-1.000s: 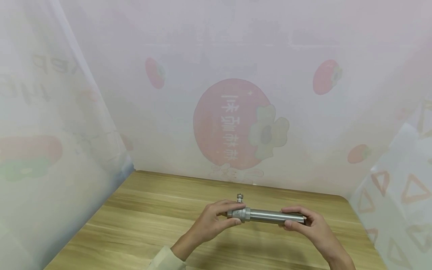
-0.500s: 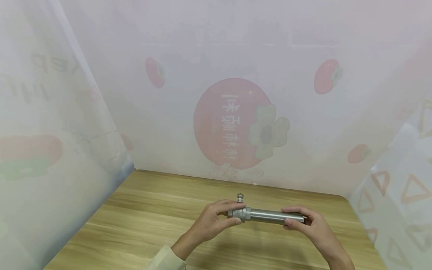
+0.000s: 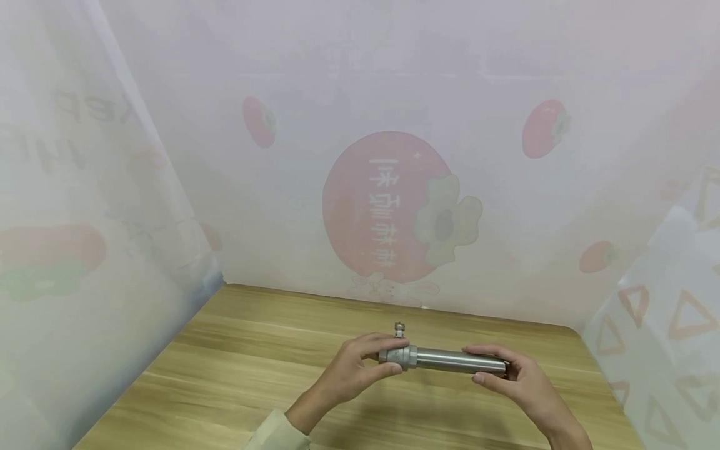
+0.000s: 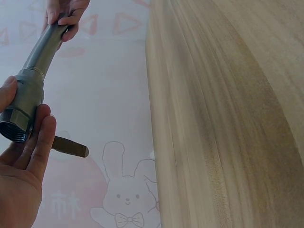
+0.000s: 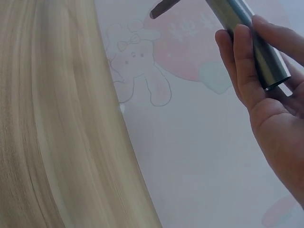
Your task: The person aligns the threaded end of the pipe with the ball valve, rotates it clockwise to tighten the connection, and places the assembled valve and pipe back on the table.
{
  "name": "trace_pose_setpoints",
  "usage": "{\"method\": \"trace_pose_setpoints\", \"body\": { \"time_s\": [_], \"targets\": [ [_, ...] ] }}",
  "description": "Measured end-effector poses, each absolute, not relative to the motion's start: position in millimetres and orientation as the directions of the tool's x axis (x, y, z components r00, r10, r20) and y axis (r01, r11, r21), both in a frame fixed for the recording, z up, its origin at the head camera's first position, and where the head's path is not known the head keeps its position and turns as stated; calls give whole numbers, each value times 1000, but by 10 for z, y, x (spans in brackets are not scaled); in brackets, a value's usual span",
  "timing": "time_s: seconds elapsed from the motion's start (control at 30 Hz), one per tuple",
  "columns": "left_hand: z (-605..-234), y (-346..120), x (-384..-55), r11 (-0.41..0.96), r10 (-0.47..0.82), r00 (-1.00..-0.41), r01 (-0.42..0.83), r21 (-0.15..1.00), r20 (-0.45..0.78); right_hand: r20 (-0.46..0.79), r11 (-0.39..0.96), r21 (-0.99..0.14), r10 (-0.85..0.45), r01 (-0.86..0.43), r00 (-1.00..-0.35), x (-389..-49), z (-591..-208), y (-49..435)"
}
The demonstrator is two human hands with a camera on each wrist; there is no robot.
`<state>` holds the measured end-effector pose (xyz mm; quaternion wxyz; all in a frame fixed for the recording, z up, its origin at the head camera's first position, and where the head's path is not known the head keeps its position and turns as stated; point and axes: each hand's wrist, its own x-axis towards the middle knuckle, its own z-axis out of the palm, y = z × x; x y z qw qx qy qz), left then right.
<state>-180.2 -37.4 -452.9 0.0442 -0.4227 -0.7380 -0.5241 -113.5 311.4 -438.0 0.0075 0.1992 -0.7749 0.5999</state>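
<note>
A ball valve (image 3: 398, 357) with a smooth steel pipe (image 3: 444, 360) joined to its right side is held level above the table. My left hand (image 3: 355, 367) grips the valve body between thumb and fingers. The lever handle (image 4: 70, 147) sticks out from the valve on the side away from me, and a threaded opening (image 4: 14, 129) shows at its left end. Around the free right end of the pipe, my right hand (image 3: 523, 376) has its fingers on the far side and its thumb on the near side. That pipe end (image 5: 279, 80) looks hollow and lies over the palm.
Below the hands spreads a wood-grain table (image 3: 270, 350). A pale printed sheet (image 3: 292, 206) with persimmon pictures stands along its back edge, and similar sheets flank the left (image 3: 140, 206) and right (image 3: 669, 262) sides.
My right hand has loosened slightly on the pipe: its index fingertip reaches farther left and its thumb sits a bit lower. My left hand and the valve have stayed in place.
</note>
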Motion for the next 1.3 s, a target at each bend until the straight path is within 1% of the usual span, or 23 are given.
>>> {"method": "trace_pose_setpoints", "body": {
  "time_s": [0.23,0.67,1.1,1.3],
  "targets": [
    [-4531,-381,-1798,96,578,-647,659,746,497,245,206,-926,-308,-315,-920,-1133,-4383,3111],
    [-4541,-377,-1803,97,575,-644,665,740,504,248,220,-923,-288,-316,-925,-1119,-4371,3110],
    [-4537,-376,-1796,89,578,-641,665,742,505,243,172,-938,-296,-302,-924,-1136,-4375,3111],
    [-4537,-376,-1798,88,580,-639,666,741,506,217,184,-944,-274,-272,-937,-1131,-4369,3114]
  ]
}}
